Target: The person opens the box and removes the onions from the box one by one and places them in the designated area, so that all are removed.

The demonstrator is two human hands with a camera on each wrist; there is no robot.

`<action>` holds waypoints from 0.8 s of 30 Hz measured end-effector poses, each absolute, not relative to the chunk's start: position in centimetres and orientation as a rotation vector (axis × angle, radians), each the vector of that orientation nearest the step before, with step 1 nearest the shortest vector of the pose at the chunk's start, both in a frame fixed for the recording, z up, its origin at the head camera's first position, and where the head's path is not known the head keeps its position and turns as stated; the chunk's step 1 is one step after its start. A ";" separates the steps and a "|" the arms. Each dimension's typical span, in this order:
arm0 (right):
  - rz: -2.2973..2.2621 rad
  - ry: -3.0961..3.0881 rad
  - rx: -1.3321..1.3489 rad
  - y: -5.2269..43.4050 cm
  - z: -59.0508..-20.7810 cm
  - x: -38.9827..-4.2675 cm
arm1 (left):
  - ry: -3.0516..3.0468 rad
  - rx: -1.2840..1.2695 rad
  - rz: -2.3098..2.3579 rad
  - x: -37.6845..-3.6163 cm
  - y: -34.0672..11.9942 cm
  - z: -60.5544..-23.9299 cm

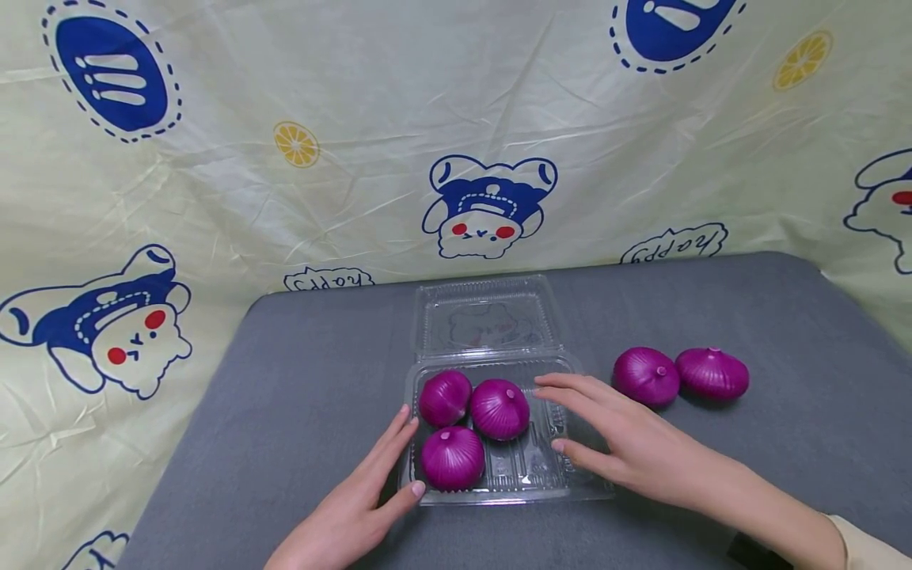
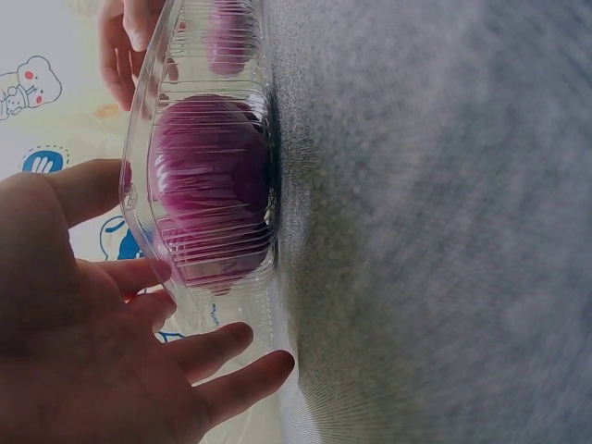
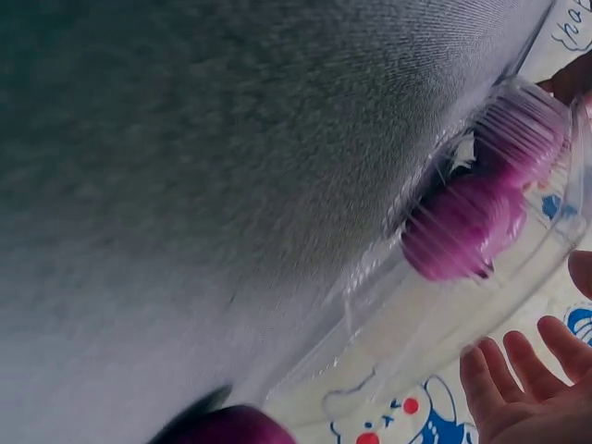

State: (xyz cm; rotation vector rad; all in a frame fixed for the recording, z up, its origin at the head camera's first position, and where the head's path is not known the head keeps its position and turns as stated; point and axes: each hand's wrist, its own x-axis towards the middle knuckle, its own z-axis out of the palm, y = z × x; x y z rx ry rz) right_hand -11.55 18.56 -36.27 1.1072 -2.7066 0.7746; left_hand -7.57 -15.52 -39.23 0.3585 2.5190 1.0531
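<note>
Pale yellow cloth (image 1: 370, 158), creased and printed with blue cartoon bears and lemon slices, hangs behind a table covered in grey felt-like fabric (image 1: 285, 396). Near the middle of that surface sits a clear plastic clamshell box (image 1: 527, 475), thin and ribbed along its walls, with its hinged lid (image 1: 484, 317) lying open flat on the far side. Three purple onions (image 1: 499, 408), round, glossy and finely striped, rest in the left part of the tray; the right part is bare plastic.

At the tray's near-left corner lies the left hand (image 1: 356, 507), its fingers straight and together along the left wall and its thumb tip at the near rim; it grips nothing. From the left wrist view the nearest onion (image 2: 213, 185) bulges behind the ribbed wall just beside the spread fingers (image 2: 222, 347). Over the right side of the tray reaches the right hand (image 1: 627, 443), its fingers extended and relaxed, the fingertips close to the far-right onion and the thumb at the right wall; it holds nothing.

Two more purple onions (image 1: 680, 375) lie side by side on the fabric to the right of the box, beyond the right hand.
</note>
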 end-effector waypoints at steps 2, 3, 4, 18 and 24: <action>0.791 -2.724 1.108 18.1 -36.5 -11.8 | 2.551 0.392 1.052 -7.5 -15.6 -39.3; 0.798 -2.734 1.111 18.0 -36.6 -11.9 | 2.569 0.413 1.050 -7.4 -15.6 -39.3; 0.808 -2.739 1.119 17.8 -36.7 -12.1 | 2.584 0.433 1.051 -7.4 -15.6 -39.4; 0.869 -2.751 1.285 16.6 -38.0 -15.5 | 2.624 0.492 1.064 -7.3 -15.6 -39.4; 0.793 -2.814 1.273 16.0 -38.2 -16.4 | 2.616 0.476 1.062 -7.2 -15.6 -39.3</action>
